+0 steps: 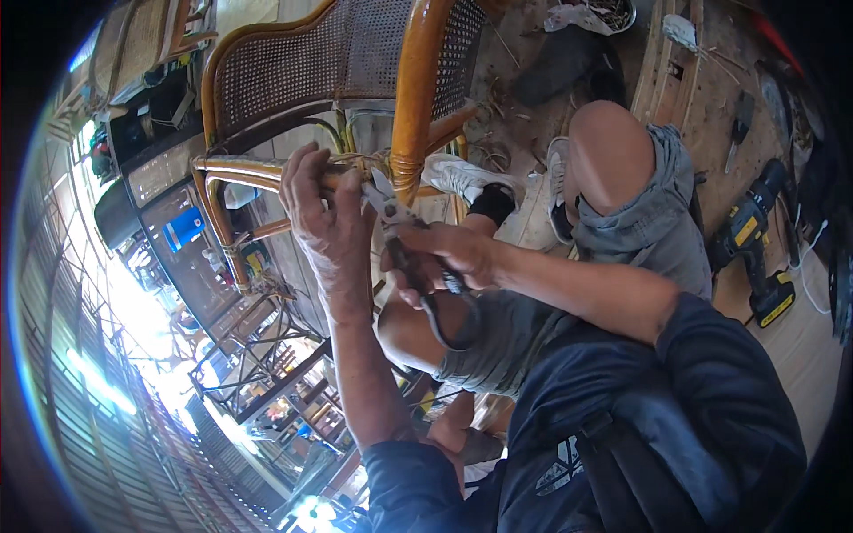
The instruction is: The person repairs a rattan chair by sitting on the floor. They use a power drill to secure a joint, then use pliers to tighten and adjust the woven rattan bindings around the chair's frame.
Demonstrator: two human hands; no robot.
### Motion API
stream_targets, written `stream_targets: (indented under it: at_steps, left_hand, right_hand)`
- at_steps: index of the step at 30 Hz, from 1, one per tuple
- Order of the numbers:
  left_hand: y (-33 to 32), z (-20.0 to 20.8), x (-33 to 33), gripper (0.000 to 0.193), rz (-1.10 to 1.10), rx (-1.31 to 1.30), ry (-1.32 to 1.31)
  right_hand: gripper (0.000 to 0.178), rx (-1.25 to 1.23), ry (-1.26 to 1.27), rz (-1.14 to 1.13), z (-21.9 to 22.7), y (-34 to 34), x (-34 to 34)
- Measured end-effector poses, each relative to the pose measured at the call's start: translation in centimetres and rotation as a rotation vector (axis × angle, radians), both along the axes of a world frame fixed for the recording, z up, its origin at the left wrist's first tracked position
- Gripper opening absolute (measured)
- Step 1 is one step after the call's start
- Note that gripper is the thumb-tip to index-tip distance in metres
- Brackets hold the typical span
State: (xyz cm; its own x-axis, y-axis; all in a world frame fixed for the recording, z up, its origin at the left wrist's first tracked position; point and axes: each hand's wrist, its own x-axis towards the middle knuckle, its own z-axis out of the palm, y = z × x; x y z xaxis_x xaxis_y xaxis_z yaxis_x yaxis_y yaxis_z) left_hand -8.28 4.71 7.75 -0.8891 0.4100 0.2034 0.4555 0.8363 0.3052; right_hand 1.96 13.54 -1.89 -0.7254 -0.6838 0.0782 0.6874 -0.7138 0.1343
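Observation:
In front of me is a rattan chair (413, 98) with glossy brown poles and a woven cane panel (302, 75). My left hand (322, 200) is closed around the end of a chair rail, close to the joint with the thick upright pole. Thin loose strips of rattan (369, 163) show at that joint. My right hand (444, 256) grips a pair of pruning shears (394, 211) with a silver head and dark looped handles. Their jaws point up at the joint, right beside my left thumb. Whether they touch a strip is too small to tell.
To the right, a yellow-and-black cordless drill (751, 231) lies on the floor near a dark-handled tool (740, 124). Wooden boards (662, 75) and a bowl of scraps (617, 13) are farther off. A dark table (169, 195) with a blue package (184, 229) stands left.

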Motion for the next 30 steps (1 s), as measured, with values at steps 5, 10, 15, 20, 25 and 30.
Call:
stream_targets:
  at_steps: [5, 10, 15, 20, 25, 30]
  left_hand:
    - [0.8, 0.4, 1.4, 0.06, 0.177, 0.218, -0.05]
    - [0.7, 0.1, 1.6, 0.06, 0.209, 0.284, -0.008]
    - [0.9, -0.5, 2.0, 0.064, 0.354, 0.331, 0.075]
    - [0.1, 0.7, 1.3, 0.069, 0.419, 0.256, 0.147]
    - [0.3, 0.1, 1.1, 0.068, 0.409, 0.534, 0.065]
    - [0.9, 0.9, 1.9, 0.061, 0.472, 0.53, 0.035]
  right_hand:
    - [0.053, 0.047, -0.001, 0.015, 1.1, 1.1, -0.6]
    - [0.05, 0.369, 0.106, -0.019, 0.2, 2.1, -1.4]
    - [0.052, 0.412, 0.057, 0.099, -0.7, 2.2, -1.0]
    - [0.043, 1.633, 1.127, -0.267, -2.6, 9.1, -6.4]
    - [0.047, 1.908, 1.602, -0.336, 0.6, 13.1, -10.0]
    - [0.05, 1.54, 1.079, 0.013, 3.0, 12.7, -6.6]
